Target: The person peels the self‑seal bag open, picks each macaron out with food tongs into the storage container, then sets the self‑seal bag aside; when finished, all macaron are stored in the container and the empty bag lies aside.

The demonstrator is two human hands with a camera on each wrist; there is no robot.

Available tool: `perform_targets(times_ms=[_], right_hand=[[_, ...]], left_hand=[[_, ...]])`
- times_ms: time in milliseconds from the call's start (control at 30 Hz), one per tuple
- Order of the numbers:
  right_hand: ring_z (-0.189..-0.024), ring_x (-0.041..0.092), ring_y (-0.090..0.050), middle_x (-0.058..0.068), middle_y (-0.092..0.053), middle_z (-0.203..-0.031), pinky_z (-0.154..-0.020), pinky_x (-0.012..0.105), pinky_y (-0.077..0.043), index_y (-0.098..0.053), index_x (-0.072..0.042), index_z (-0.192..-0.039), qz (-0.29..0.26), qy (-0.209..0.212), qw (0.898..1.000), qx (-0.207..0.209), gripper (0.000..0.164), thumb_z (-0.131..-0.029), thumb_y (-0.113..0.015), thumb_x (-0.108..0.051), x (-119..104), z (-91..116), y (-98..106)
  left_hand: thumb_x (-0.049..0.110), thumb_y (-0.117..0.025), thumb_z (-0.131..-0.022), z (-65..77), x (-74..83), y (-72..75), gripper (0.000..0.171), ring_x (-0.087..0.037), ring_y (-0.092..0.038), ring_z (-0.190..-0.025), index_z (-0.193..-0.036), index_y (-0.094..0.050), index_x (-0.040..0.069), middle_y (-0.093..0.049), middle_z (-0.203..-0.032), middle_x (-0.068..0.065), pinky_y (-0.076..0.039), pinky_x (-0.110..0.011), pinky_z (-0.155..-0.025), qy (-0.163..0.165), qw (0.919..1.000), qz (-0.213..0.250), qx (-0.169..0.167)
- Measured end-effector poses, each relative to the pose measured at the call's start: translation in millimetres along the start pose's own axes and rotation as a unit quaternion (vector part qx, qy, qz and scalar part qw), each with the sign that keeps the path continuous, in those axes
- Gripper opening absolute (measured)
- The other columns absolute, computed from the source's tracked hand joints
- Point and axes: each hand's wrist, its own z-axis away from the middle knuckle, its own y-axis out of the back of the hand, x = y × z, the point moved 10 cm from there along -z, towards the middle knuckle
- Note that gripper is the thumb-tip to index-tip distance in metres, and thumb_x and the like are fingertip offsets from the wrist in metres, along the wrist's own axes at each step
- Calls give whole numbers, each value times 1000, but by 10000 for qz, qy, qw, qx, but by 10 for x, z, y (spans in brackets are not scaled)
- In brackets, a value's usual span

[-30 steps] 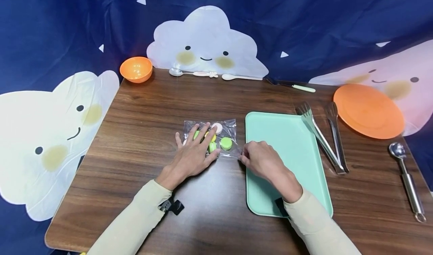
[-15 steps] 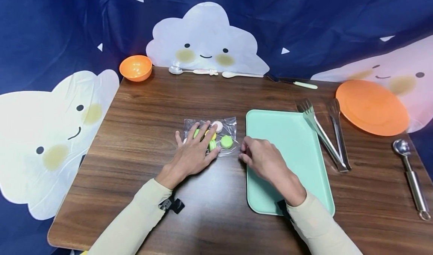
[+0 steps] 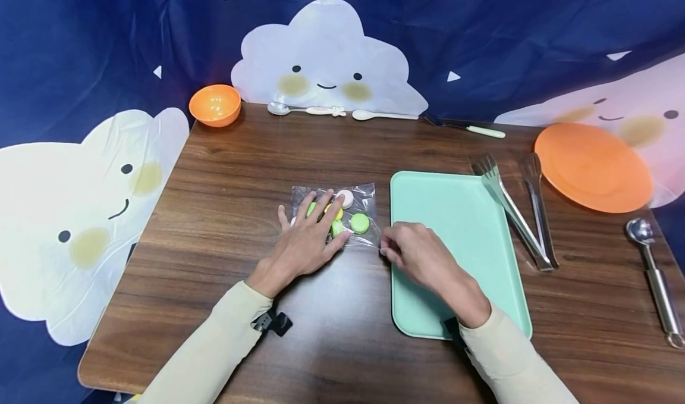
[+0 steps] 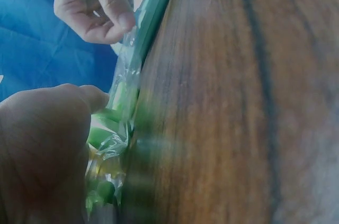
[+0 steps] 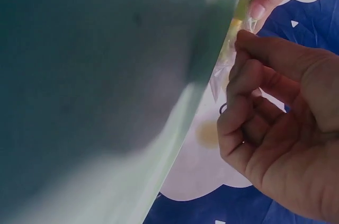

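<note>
A clear plastic bag (image 3: 365,197) lies on the table with several macarons inside: a green macaron (image 3: 360,223), a white macaron (image 3: 345,199), and more green and yellow ones partly covered. My left hand (image 3: 302,243) rests on the bag's left part with its fingers spread. With curled fingers, my right hand (image 3: 420,252) pinches the bag's lower right corner by the left edge of a mint green tray (image 3: 460,202). In the left wrist view, the right hand's thumb (image 4: 119,15) meets the film at the bag's edge.
Metal tongs (image 3: 516,213) lie against the tray's right side. Farther right are an orange plate (image 3: 594,166) and an ice cream scoop (image 3: 655,282). Along the back stand an orange bowl (image 3: 215,105), two spoons, including a white spoon (image 3: 384,115), and a fork with a pale handle (image 3: 486,131).
The right fingers shift slightly at the bag's corner, coming a little away and then back onto it. The left hand stays in place. The head view tilts slightly.
</note>
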Motion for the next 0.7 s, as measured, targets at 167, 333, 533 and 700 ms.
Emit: perform_targets(times_ms=[167,333,533,700], right_hand=[[-69,16,-56,-1,-65,-75,-62,35,-47,-73,-17,-81,-3,-276,9995,134,19,-99,-73,-10,45,-46,53],[-70,20,-61,-1,-65,-75,-62,40,-50,-68,-17,-78,309,-534,9980,-110,22,-98,-78,-18,83,-162,-18],[-75,32,-72,7,-70,-78,-64,50,-57,-69,-13,-78,865,-744,9925,-435,25,-92,-86,-25,61,-227,-183],[-79,35,-75,13,-75,-83,-66,52,-60,-75,-7,-84,1269,-767,9882,-391,23,-94,-85,-25,-42,-267,-228]], left_hand=[[63,-43,-110,-4,5,0,74,-33,-12,-170,-173,-17,35,-19,-182,2,-11,-90,-118,-13,10000,-27,42],[62,-44,-110,0,1,12,74,-33,-13,-170,-173,-17,36,-19,-182,2,-12,-90,-118,-2,10000,-46,51],[62,-43,-110,6,15,5,73,-32,-13,-170,-173,-17,35,-18,-182,3,-12,-90,-118,-48,10000,-22,26],[62,-44,-110,8,0,13,74,-32,-12,-170,-173,-17,35,-18,-182,2,-12,-91,-117,-74,9999,4,70]])
